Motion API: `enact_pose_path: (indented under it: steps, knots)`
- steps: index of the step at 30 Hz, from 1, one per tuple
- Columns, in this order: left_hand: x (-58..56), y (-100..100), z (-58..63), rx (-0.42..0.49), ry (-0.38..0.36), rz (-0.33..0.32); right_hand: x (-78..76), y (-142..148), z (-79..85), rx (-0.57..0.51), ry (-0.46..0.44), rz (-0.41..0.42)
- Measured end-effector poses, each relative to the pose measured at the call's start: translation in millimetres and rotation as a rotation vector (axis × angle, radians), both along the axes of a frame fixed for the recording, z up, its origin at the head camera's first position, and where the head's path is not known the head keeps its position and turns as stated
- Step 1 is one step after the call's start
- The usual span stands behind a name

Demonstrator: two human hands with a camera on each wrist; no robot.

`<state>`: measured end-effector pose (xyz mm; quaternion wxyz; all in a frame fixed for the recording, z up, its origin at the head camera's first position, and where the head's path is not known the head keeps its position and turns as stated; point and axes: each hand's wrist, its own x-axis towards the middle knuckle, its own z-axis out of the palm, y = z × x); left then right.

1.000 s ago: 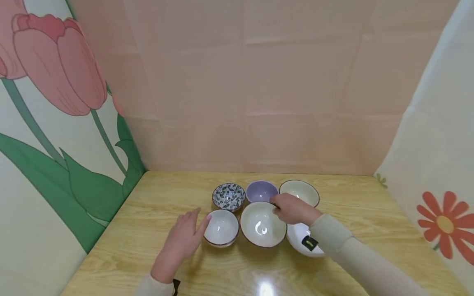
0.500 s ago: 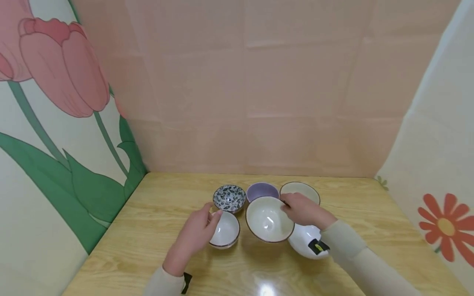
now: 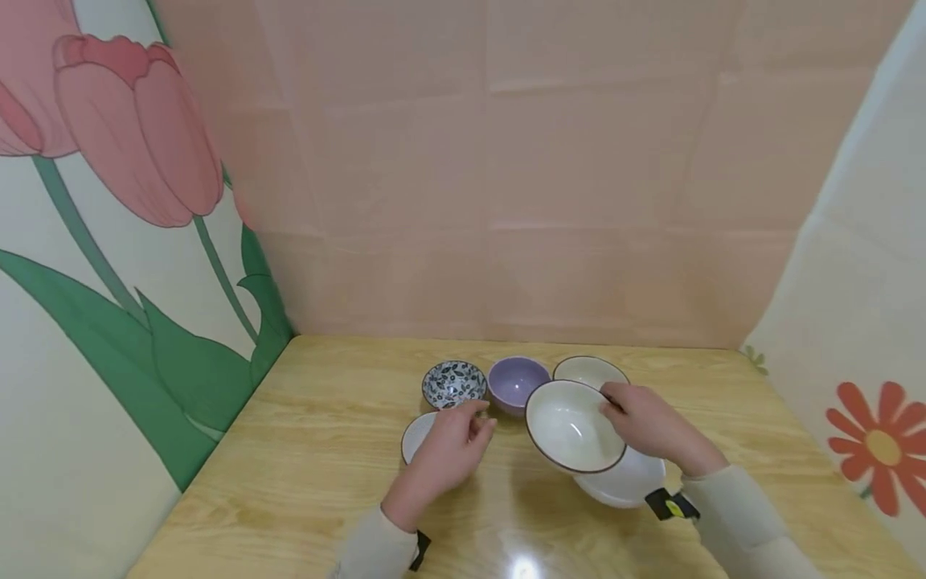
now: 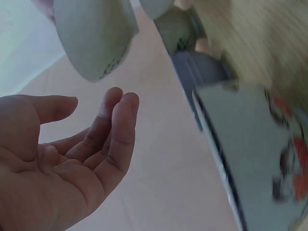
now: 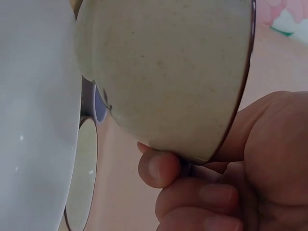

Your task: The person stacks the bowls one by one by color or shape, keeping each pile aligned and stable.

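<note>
My right hand [image 3: 654, 422] pinches the rim of a cream bowl [image 3: 575, 426] with a dark edge, thumb inside and fingers outside. The bowl is held tilted above the table and overlaps a white bowl [image 3: 625, 484] below it. Its speckled outer wall fills much of the right wrist view. My left hand [image 3: 444, 450] hovers over a small white bowl [image 3: 414, 438] and hides most of it. In the left wrist view its fingers [image 4: 124, 120] are loosely bent with nothing between them, and that bowl's outer wall [image 4: 250, 144] shows red and dark marks.
Behind stand a blue-and-white patterned bowl [image 3: 453, 383], a purple bowl [image 3: 517, 382] and another cream bowl [image 3: 589, 368], side by side in a row. The wooden table [image 3: 325, 450] ends at a pink backdrop [image 3: 506, 201]. Floral sheets flank it on both sides.
The right hand has carried the cream bowl rightward, from between the small white bowl and larger white one to over the latter. The left hand has moved right across the small white bowl.
</note>
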<state>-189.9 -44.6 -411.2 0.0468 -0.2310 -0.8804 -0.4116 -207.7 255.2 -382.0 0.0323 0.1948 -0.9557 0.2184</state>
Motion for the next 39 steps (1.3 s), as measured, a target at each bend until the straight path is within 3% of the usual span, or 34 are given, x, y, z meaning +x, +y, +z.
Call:
enact_pose_path:
  steps: [9,17,22,26,32,39]
  knots:
    - [-3.2,40,-11.6,0.051,-0.065,-0.089,11.9,29,-4.9,-0.026,0.000,-0.075]
    - [-11.1,62,-21.5,0.047,-0.083,-0.084,17.0,47,-8.0,-0.035,-0.035,-0.130]
    - [-12.2,72,-26.1,0.056,-0.160,-0.092,19.7,54,-14.6,-0.028,-0.021,-0.149]
    - [-10.4,80,-29.2,0.018,-0.199,-0.096,21.6,57,-20.9,-0.022,-0.014,-0.171]
    - [-11.8,94,-32.8,-0.067,-0.155,-0.109,23.3,61,-29.0,-0.026,-0.020,-0.198]
    - [-14.4,104,-37.3,-0.136,-0.157,-0.123,23.0,63,-38.8,-0.041,-0.017,-0.199]
